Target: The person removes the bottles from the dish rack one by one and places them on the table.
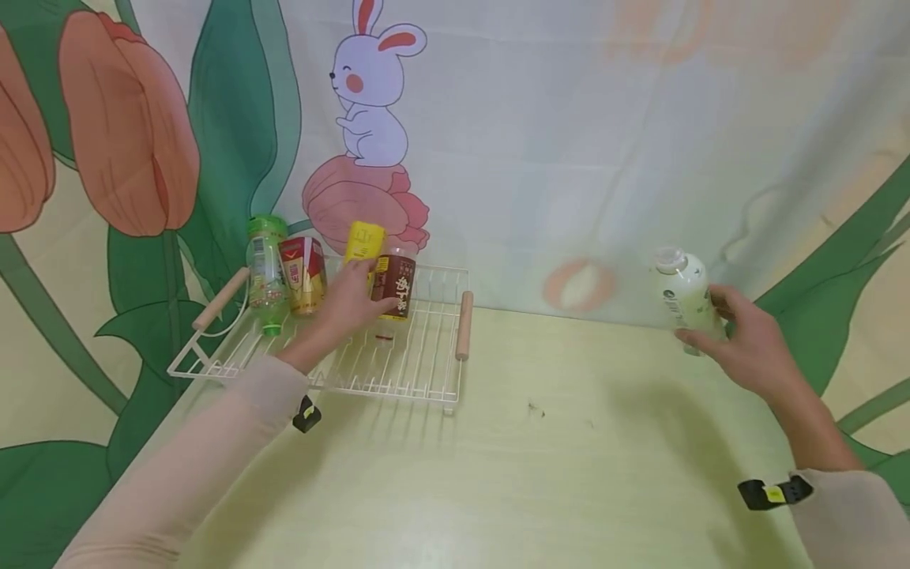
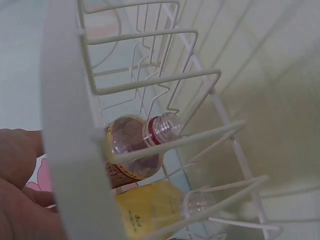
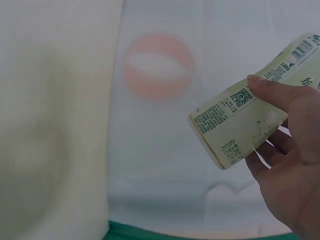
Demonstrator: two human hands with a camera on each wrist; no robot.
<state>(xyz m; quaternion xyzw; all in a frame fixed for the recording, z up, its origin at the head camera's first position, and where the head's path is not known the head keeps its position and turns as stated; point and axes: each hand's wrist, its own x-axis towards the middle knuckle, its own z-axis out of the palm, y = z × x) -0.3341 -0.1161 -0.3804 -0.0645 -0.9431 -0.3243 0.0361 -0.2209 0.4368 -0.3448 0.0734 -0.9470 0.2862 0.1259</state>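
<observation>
One pale-green bottle (image 1: 686, 302) in right hand (image 1: 753, 341), fingers (image 1: 731, 300) curled round it above worktop (image 1: 540, 474); left hand (image 1: 344, 300) at brown-label bottle (image 1: 401, 276) in rack (image 1: 464, 325), can't tell if gripping. Wide worktop stretch between hands.

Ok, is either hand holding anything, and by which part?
The right hand holds the pale green bottle round its lower body. The left hand is at the brown bottle and yellow bottle; whether it grips either is unclear.
</observation>
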